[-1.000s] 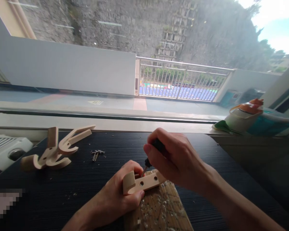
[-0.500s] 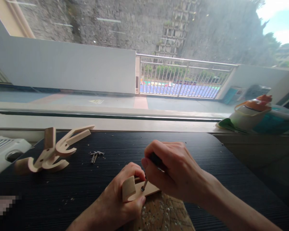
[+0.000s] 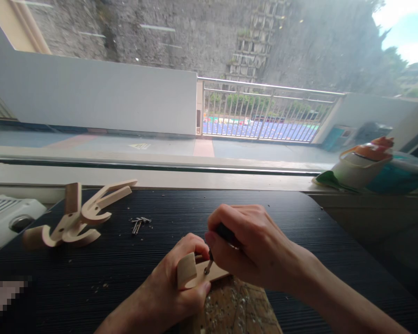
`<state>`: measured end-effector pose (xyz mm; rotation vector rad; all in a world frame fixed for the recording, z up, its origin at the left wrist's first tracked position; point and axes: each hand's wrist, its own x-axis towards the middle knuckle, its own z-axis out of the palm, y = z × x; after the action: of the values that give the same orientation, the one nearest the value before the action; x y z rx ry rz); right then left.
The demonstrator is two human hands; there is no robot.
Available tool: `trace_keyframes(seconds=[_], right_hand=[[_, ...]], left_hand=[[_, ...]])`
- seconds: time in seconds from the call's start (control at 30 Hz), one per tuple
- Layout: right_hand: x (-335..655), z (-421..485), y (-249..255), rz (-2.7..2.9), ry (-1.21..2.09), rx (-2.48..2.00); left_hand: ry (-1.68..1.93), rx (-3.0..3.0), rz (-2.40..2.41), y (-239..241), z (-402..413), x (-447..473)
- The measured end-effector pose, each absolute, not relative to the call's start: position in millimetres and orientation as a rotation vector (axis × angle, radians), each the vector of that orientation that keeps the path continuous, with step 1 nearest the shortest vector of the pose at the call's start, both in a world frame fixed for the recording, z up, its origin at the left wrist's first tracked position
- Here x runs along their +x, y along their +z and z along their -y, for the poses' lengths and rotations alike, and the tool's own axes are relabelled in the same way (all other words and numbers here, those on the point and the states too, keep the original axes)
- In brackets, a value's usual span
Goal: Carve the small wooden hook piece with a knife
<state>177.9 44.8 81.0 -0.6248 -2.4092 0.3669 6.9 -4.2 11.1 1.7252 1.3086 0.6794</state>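
Your screwdriver (image 3: pixel 211 254), held in your right hand (image 3: pixel 244 237), has shifted from beside the wooden hook (image 3: pixel 199 274), lower centre of frame, to one of its holes, while your left hand (image 3: pixel 176 276) clamps the hook, likely light, stiff and smooth, best gripped by its long edges.

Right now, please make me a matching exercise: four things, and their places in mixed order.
Things
1. black-handled metal screwdriver
2. thin silvery metal fasteners
3. single pale, curved wooden hook
4. scarred brown wooden board

Places
A. piled on the black table
B. in the left hand
C. at the picture's bottom edge
D. in the right hand

Pairs: 1-D, 2-A, 3-B, 4-C
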Motion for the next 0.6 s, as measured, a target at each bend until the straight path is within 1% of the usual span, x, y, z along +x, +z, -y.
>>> trace_keyframes(seconds=[0.17,0.27,0.43,0.6], right_hand=[[176.9,-45.9,80.7,2.423,0.421,-0.578],[182.1,-48.4,83.4,2.391,0.462,-0.661],[198.6,-54.5,96.1,2.229,0.351,-0.909],[203.3,-58.5,96.3,2.328,0.274,-1.065]], left_hand=[[0.627,1.753,-1.311,13.9,3.2,6.5],[0.611,1.756,-1.321,15.1,3.1,5.7],[0.585,1.758,-1.190,17.8,1.5,3.6],[0.568,1.722,-1.139,16.3,0.3,3.0]])
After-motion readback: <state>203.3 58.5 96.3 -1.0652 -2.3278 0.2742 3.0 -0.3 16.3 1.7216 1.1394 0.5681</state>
